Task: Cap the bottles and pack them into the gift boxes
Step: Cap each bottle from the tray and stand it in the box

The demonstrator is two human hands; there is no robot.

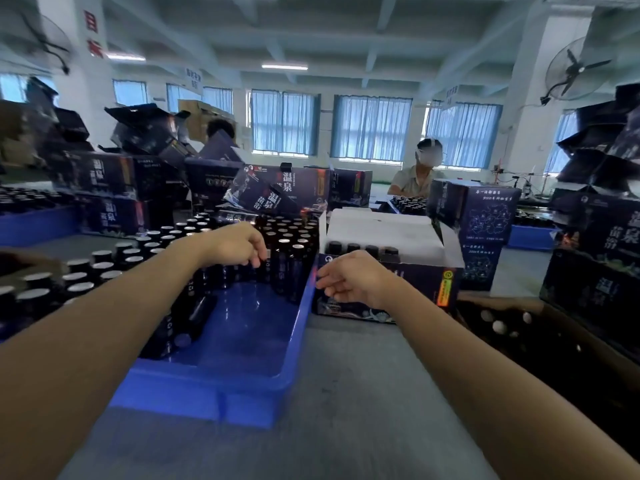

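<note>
Grey table (346, 375) nearest bore the blue tray (296, 337) of upright bottles (292, 268); left hand (239, 245) curled over one, grip unclear; right hand (349, 278) loosely curled, empty, by the gift box (415, 289); hasty lifting could topple neighbours.

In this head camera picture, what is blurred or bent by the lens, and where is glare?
Head view: the centre is fairly sharp, around the left hand and the open gift box; the edges smear, notably the left wall fan and the table at the bottom; the right pillar leans from the wide lens; the silver bottle tops and the blue tray floor catch glare.
</note>
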